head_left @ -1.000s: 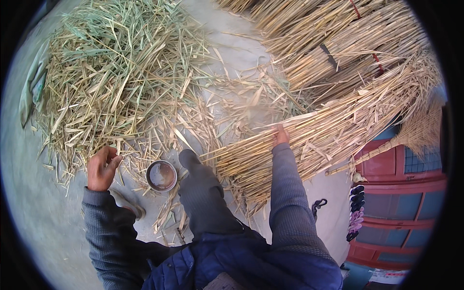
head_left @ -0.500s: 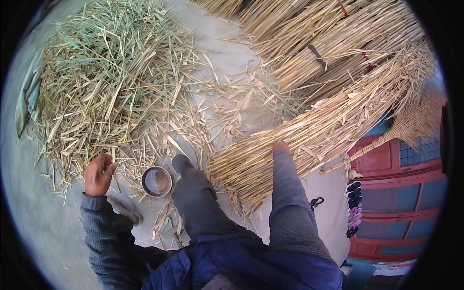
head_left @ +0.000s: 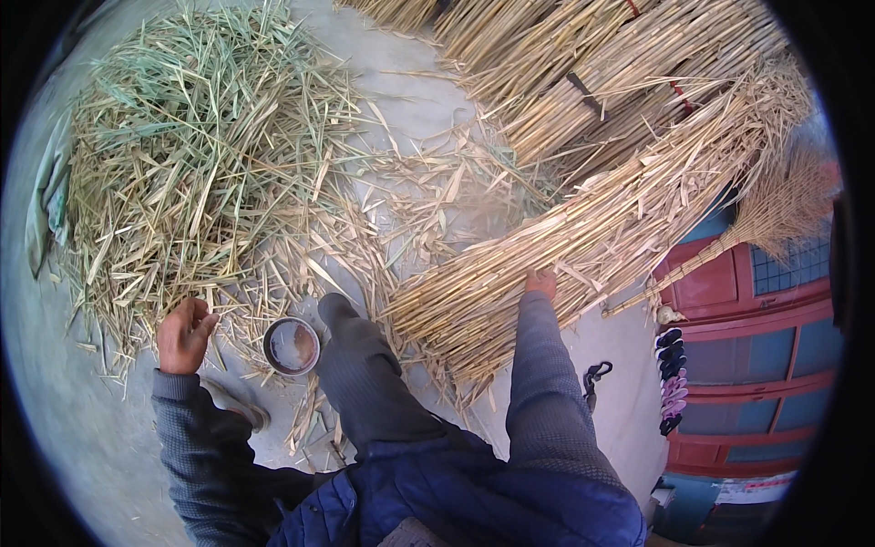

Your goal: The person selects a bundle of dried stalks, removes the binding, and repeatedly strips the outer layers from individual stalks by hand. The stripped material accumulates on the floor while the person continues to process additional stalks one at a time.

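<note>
On the right lies a long slanting bundle of dry reed stalks (head_left: 510, 283), its cut ends toward me and its leafy tops far right. My right hand (head_left: 541, 283) is at the bundle's near side, closed on stalks there; its fingertips are partly lost among them. At the lower left, my left hand (head_left: 185, 335) hovers beside the edge of a heap of stripped leaves (head_left: 210, 182). Its fingers are curled and the thumb is drawn in; what they hold, if anything, is too small to make out. Between my hands stands a small round bowl (head_left: 267, 346) with some brownish residue inside.
Tied reed bundles (head_left: 620, 77) lie at the far right. A twig broom (head_left: 720, 248) rests beyond the slanting bundle, near red-framed doors (head_left: 729, 365) and a row of shoes (head_left: 672, 378). Loose leaves (head_left: 447, 196) litter the concrete floor. A dark strap (head_left: 592, 378) lies near my right arm.
My right hand has shifted slightly right along the reed bundle. My left hand keeps nearly the same place and curl. The whole view has shifted a little.
</note>
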A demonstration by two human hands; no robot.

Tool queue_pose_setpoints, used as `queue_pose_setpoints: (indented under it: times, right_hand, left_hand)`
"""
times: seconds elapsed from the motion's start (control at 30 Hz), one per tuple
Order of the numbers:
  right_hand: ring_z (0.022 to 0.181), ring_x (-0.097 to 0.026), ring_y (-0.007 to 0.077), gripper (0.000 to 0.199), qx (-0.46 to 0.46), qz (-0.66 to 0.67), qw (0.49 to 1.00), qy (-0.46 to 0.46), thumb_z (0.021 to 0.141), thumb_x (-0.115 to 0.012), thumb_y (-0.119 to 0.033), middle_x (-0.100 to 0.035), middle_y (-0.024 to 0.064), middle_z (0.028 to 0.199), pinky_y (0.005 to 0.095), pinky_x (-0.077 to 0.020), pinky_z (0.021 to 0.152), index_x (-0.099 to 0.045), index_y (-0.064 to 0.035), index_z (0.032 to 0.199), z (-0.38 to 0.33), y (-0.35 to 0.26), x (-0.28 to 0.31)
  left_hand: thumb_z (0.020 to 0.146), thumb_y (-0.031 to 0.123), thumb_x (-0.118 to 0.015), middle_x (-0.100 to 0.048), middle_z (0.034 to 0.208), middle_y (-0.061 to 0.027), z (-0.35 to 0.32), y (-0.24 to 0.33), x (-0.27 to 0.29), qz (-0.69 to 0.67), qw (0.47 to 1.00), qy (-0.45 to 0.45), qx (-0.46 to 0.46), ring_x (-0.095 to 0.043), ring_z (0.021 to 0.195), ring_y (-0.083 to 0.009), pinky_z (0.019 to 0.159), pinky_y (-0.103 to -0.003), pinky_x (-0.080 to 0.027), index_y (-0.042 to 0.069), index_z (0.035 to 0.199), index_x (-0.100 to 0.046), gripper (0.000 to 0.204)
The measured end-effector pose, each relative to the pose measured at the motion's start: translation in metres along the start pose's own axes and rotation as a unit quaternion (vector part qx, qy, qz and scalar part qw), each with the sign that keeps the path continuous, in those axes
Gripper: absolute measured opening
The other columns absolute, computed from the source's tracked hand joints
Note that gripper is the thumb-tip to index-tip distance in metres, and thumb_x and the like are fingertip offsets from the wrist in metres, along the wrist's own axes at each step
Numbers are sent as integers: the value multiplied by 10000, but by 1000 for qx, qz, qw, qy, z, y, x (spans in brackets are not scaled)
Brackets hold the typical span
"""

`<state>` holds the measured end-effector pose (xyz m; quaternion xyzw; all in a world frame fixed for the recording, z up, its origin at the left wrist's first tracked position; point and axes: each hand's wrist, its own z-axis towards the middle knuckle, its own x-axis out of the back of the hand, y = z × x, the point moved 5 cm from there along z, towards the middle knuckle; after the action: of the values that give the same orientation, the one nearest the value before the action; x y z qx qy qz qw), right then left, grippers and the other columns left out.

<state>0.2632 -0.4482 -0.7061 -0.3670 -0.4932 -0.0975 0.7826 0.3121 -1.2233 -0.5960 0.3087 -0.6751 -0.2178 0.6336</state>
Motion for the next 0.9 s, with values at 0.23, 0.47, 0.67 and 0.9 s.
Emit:
queue_pose_setpoints:
  times: [0.23, 0.47, 0.67, 0.9]
  right_hand:
    - [444, -554, 153, 180, -175, 199, 958, -105, 879, -708, -173, -638, 91, 636, 278, -466, 454, -602, -31, 846, 11, 3, -25]
    - [568, -611, 173, 176, -117, 267, 939, -184, 942, -639, -172, -695, 137, 783, 295, -498, 484, -590, -8, 904, 13, 1, -11]
    - [609, -612, 146, 155, -91, 379, 896, -210, 955, -631, -158, -700, 112, 826, 268, -502, 505, -564, -25, 996, 10, -54, -21]
    - [601, -608, 114, 135, -47, 402, 896, -184, 963, -618, -150, -700, 99, 812, 243, -479, 503, -562, -28, 976, 26, -175, -16]
  left_hand:
    - [779, 113, -730, -609, 725, -119, 1, 0, -4, -5, 1000, -2, -15, -595, 654, -248, 606, -344, -471, 8, 905, -608, 205]
    - [765, 116, -739, -629, 731, -137, 2, 14, -3, 14, 999, 0, -40, -618, 661, -270, 617, -366, -485, 5, 891, -604, 216]
    - [744, 141, -772, -653, 759, -144, -5, 13, -4, 25, 998, 6, -54, -627, 667, -283, 617, -376, -491, 10, 885, -616, 248]
    - [738, 139, -776, -633, 721, -136, -18, 13, 8, 25, 996, 24, -85, -618, 643, -288, 595, -385, -480, 16, 849, -603, 239]
